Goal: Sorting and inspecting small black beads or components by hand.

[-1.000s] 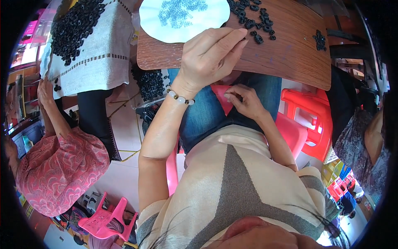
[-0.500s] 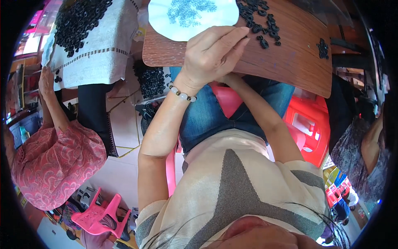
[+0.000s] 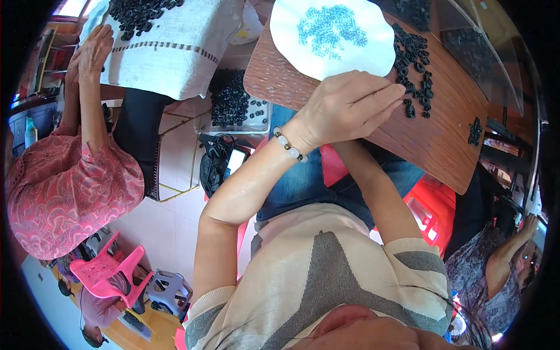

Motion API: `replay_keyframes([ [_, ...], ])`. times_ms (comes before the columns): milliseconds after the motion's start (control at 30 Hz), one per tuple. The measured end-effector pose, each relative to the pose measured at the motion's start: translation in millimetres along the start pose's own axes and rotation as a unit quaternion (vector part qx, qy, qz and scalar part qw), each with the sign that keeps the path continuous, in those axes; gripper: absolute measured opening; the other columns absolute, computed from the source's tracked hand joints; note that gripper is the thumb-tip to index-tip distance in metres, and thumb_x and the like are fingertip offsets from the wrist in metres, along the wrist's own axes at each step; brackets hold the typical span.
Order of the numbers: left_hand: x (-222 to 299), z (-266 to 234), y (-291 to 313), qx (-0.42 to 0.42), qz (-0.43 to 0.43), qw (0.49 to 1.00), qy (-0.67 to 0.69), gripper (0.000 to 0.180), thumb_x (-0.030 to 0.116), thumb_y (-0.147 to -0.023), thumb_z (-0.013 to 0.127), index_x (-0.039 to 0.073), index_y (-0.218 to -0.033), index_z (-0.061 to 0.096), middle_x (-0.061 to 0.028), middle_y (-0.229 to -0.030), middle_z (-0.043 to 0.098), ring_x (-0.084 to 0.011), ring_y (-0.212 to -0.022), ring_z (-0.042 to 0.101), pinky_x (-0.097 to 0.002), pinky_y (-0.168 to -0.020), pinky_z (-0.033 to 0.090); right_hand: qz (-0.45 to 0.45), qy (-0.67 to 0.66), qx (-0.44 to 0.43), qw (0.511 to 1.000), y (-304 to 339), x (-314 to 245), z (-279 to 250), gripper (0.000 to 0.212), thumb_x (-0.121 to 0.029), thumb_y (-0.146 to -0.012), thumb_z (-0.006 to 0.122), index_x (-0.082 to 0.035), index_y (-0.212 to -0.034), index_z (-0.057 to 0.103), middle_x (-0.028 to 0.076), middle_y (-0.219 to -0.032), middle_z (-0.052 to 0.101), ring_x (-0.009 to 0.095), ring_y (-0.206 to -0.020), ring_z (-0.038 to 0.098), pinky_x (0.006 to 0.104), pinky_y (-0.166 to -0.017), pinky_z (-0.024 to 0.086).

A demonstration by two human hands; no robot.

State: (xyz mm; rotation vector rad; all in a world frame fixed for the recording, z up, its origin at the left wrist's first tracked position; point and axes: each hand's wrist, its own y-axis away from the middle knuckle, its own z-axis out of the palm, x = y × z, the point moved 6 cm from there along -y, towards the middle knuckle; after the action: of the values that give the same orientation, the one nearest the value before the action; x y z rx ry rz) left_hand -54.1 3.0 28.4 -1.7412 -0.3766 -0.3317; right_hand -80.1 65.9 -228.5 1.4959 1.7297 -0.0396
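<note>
My left hand [image 3: 356, 108], with a beaded bracelet on the wrist, is raised over the near edge of the brown wooden table [image 3: 437, 146]. Its thumb and fingers are pinched together; whatever is between them is too small or hidden to make out. Just beyond it lies a white wavy-edged plate [image 3: 291, 52] with many tiny bluish beads [image 3: 332, 29] spread on it. Close to the fingertips, small black ring-like pieces [image 3: 417, 64] are scattered on the wood. My right forearm [image 3: 370, 178] reaches up beneath the left hand, which hides the right hand.
A smaller cluster of black pieces [image 3: 475, 131] lies near the table's right edge. On the left, a co-worker's hand [image 3: 96, 46] rests by a white cloth [image 3: 169, 70] bearing a black heap. Below stands a clear bin [image 3: 233, 123] of black pieces. A pink chair [image 3: 111, 268] stands behind.
The whole view has shifted, so the table and plate sit farther right. My left hand stays pinched beside the plate. More of the clear bin now shows.
</note>
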Motion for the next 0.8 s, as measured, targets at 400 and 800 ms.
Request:
replay_keyframes([
  [400,4.0,3.2,0.3,-0.031,-0.004,0.999,0.013,0.035,0.0,-0.075,0.083,0.003,-0.11,0.076,-0.0086,-0.096,0.073,-0.0229,-0.075,0.07,-0.0318,-0.063,0.057,-0.053,0.029,0.056,0.997,-6.4,3.4,-4.3,0.02,-0.015,-0.089,0.064,-0.003,-0.104,0.068,0.022,-0.107,0.069,0.035,-0.105,0.064,0.0498,-0.091,0.05],
  [800,5.2,5.2,-0.9,-0.028,-0.001,0.999,0.018,0.035,0.0,-0.076,0.083,0.003,-0.111,0.076,-0.0083,-0.096,0.073,-0.0233,-0.075,0.069,-0.032,-0.063,0.057,-0.083,0.056,0.113,0.989,2.0,27.0,0.1,0.019,-0.015,-0.088,0.064,-0.003,-0.101,0.068,0.022,-0.104,0.07,0.035,-0.104,0.065,0.0498,-0.089,0.05],
])
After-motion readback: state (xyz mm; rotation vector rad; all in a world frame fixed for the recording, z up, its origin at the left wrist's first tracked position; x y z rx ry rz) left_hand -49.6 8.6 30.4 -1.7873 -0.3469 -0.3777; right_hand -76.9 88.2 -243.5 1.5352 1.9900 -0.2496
